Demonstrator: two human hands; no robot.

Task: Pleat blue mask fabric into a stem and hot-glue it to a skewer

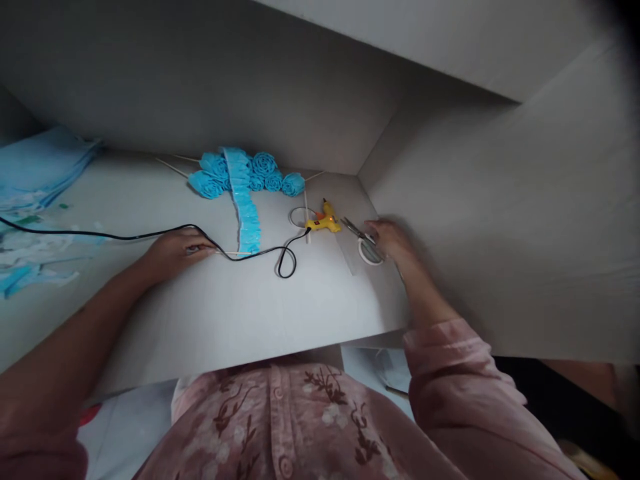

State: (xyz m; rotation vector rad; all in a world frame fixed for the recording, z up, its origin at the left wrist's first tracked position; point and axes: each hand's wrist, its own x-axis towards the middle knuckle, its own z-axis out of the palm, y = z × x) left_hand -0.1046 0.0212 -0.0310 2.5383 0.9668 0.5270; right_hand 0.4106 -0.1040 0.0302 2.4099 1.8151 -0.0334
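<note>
My left hand [176, 256] rests on the work surface, its fingers closed on the end of a thin wooden stick [227, 253]. The stick's other end meets the lower end of a ruffled blue crepe paper strip [249, 223], which runs back over several blue paper roses [263, 164] on sticks. At the right, my right hand [389, 239] has its fingers closed at the handles of a pair of scissors [354, 228], blades pointing left. Under the handles lies a roll of white tape [371, 252]. A yellow glue gun [324, 222] lies left of the scissors.
A black cord [120, 237] crosses the surface from the left, passes by my left hand and loops near the glue gun. Blue sheets [45, 167] and paper scraps [37, 260] lie at the left. A clear glue stick [346, 257] lies near the scissors. Pale walls stand behind and right.
</note>
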